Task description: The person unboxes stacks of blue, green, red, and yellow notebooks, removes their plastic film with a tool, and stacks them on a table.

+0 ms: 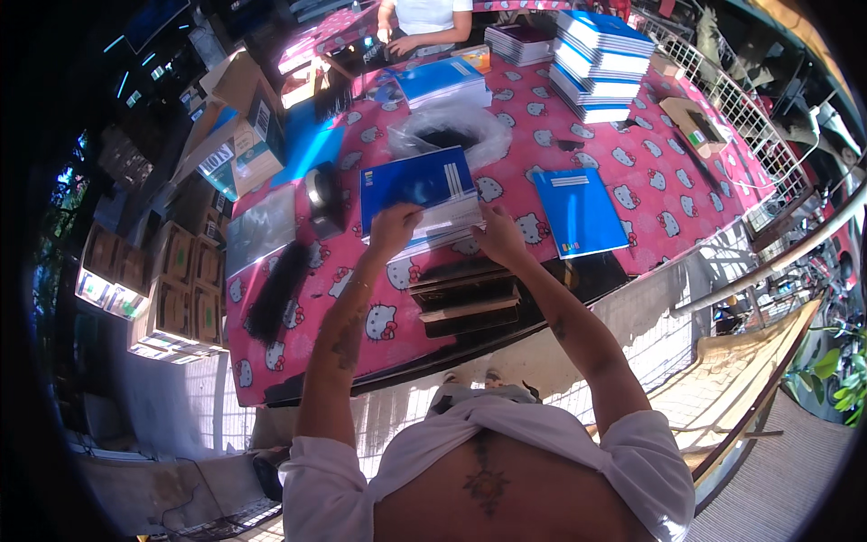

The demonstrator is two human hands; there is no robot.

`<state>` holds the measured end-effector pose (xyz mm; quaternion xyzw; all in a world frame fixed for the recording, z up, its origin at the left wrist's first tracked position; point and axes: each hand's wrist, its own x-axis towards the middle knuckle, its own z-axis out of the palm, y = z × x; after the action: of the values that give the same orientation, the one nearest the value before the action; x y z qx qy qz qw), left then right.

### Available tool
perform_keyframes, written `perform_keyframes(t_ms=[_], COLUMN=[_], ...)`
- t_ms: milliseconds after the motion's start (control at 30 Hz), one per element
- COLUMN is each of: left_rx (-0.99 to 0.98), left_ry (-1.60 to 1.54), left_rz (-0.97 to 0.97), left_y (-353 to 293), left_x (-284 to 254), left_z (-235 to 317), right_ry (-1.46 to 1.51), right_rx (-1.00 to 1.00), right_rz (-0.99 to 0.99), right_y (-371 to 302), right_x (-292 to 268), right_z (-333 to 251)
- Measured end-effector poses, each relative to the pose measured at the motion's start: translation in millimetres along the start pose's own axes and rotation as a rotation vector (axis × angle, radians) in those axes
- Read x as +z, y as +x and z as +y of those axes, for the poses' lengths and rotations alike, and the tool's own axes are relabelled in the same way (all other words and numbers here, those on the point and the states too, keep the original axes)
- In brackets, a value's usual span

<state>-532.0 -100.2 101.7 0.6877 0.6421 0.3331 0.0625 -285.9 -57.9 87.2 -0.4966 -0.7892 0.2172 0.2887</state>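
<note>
A small stack of blue-covered notebooks (411, 183) lies on the pink patterned tablecloth in front of me. The near edge of its top cover is lifted or bent back, baring white pages. At the near left side, my left hand (396, 228) has its fingers closed on that edge. My right hand (498, 233) grips the near right corner of the same stack, fingers curled. One single blue notebook (581, 213) lies flat to the right of my right hand. Just beyond the stack sits a crumpled clear plastic bag (492, 137).
Tall piles of notebooks (600, 68) stand at the far right, with another blue pile (442, 83) farther back. To the left are a black tape dispenser (325, 200), a black brush (278, 291) and an open cardboard box (237, 149). A person (424, 25) sits across the table.
</note>
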Motion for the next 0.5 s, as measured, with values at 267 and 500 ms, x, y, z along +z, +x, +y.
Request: perform_keyframes(t_ms=[267, 500], left_rx=[-0.008, 0.0], left_ry=[-0.07, -0.09], left_rz=[0.017, 0.018], left_y=[1, -6], left_x=[3, -3], left_z=[8, 2], right_ry=[-0.344, -0.345], right_rx=[-0.042, -0.007], right_rz=[-0.016, -0.01], right_y=[23, 20], right_x=[-20, -12], right_z=[-23, -29])
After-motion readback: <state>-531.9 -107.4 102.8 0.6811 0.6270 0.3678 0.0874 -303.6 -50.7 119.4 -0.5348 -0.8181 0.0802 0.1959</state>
